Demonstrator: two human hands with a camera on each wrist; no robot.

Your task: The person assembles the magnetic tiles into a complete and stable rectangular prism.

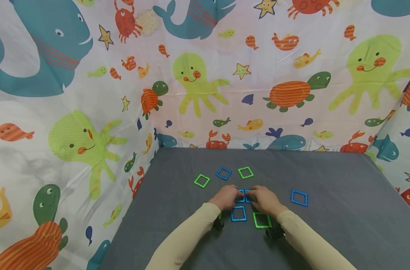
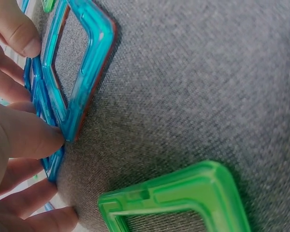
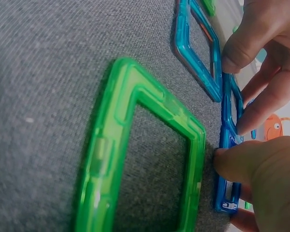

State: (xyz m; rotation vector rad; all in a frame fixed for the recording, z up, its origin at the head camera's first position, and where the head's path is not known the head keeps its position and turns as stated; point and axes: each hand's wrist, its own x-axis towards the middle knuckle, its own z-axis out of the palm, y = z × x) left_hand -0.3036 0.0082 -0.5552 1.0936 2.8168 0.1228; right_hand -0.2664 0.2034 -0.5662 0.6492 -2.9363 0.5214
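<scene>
My left hand pinches a blue square magnetic tile at the middle of the grey table. Beside it, my right hand grips a second blue tile. The two tiles meet edge to edge between the hands, partly covered by fingers. Just nearer lies a loose blue square tile, flat on the cloth. A green square tile lies below my right hand, and another green tile is near my left wrist, mostly hidden in the head view.
Farther back lie a green tile, a blue tile and another green tile. One more blue tile is off to the right. A curtain printed with sea animals surrounds the grey table.
</scene>
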